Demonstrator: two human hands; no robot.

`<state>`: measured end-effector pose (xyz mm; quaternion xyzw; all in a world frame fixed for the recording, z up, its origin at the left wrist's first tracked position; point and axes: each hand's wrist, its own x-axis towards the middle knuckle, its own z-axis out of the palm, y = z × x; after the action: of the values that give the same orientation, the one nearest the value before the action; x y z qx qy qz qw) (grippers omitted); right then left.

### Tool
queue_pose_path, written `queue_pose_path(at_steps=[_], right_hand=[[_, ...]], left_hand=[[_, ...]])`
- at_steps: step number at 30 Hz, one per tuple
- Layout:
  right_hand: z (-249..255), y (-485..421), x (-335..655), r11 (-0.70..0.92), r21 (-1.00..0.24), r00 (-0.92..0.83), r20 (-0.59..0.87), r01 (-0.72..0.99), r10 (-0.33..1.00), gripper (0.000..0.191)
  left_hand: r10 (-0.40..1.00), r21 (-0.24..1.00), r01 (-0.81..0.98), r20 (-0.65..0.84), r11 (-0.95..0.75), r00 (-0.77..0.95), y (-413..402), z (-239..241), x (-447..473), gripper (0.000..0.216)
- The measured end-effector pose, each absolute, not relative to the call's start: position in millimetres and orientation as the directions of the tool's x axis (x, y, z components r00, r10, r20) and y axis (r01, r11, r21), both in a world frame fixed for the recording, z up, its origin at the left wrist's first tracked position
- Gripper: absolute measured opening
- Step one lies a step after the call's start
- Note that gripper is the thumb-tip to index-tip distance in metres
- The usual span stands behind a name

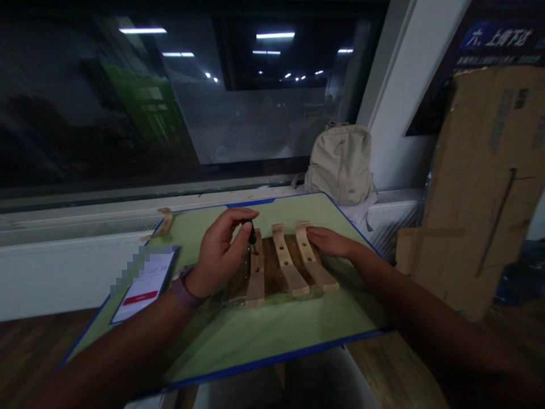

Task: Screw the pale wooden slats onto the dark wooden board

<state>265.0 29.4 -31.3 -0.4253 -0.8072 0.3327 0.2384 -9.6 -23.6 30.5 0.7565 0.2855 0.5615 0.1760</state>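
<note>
My left hand (221, 250) is closed around a short screwdriver with a black handle (252, 232). Its shaft points down at a hole in the left curved wooden piece (256, 284). To the right lie a middle wooden piece (290, 275) and a right wooden piece (314, 264), each with two dark holes. All three rest across a brown, shiny, flat panel (272, 267). My right hand (331, 242) lies with its fingers stretched out, fingertips against the far end of the right piece; its thumb is not clearly visible.
A pale green table (238, 346) with blue edging carries everything. A phone (147, 284) lies at its left, and another curved wooden piece (164, 222) at the far left corner. Behind stand a beige backpack (340, 162) and a window; large cardboard (485, 199) leans at right.
</note>
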Motion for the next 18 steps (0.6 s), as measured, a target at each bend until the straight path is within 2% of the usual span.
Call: queue_pose_path(at_steps=[3,7,10,14,18], right_hand=[[-31.3,29.4,265.0,0.42,-0.74,-0.529,0.102,0.526,0.843,0.043],[-32.6,29.7,265.6,0.411,-0.745,-0.518,0.103,0.526,0.849,0.046],[-33.5,30.1,266.3,0.398,-0.753,-0.515,0.092,0.524,0.852,0.048],[-33.6,30.3,266.6,0.406,-0.757,-0.521,0.102,0.513,0.848,0.048],[-33.2,29.2,265.6,0.383,-0.777,-0.509,0.094,0.501,0.856,0.046]], left_hand=[[0.554,0.505,0.254,0.811,-0.825,0.189,-18.4,31.7,-11.0,0.012],[0.547,0.48,0.306,0.815,-0.822,0.191,-16.6,32.8,-14.9,0.012],[0.59,0.514,0.319,0.777,-0.796,0.22,-20.1,33.2,-16.5,0.014],[0.687,0.641,0.246,0.692,-0.727,0.224,-24.1,31.8,-14.1,0.027],[0.654,0.623,0.2,0.731,-0.756,0.192,-19.0,30.0,-12.7,0.013]])
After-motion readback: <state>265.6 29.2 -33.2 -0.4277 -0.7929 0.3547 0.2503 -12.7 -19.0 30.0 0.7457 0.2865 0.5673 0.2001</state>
